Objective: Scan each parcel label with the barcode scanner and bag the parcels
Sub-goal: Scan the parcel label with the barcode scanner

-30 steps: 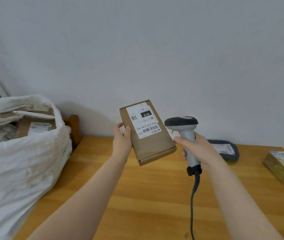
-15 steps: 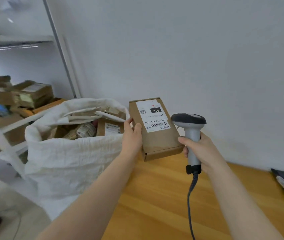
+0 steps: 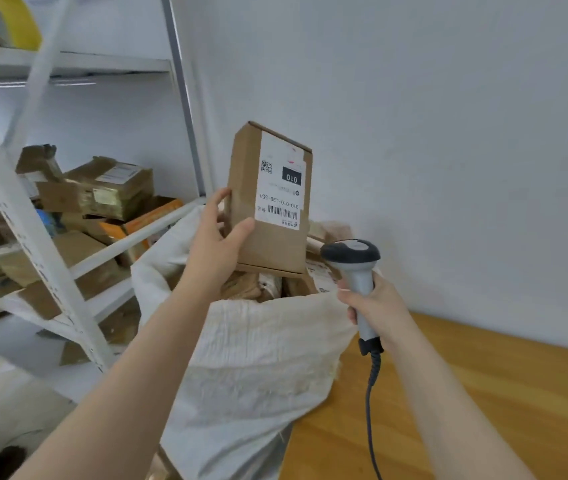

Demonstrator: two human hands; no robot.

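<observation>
Cardboard parcel (image 3: 270, 199) stands upright at frame centre, long axis vertical, just above the open white sack (image 3: 258, 358); the left hand (image 3: 215, 247) holds its lower left edge, the right hand (image 3: 376, 306) grips the barcode scanner (image 3: 351, 254).

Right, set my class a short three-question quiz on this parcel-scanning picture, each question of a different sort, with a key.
1. True or false: the left hand holds the cardboard parcel up with its label facing the camera.
2. Which thing does the right hand grip? A) a pen B) the barcode scanner C) a knife
3. Short answer: which number is printed in white on the black block of the label?

Key: 1 true; 2 B; 3 010.
</observation>
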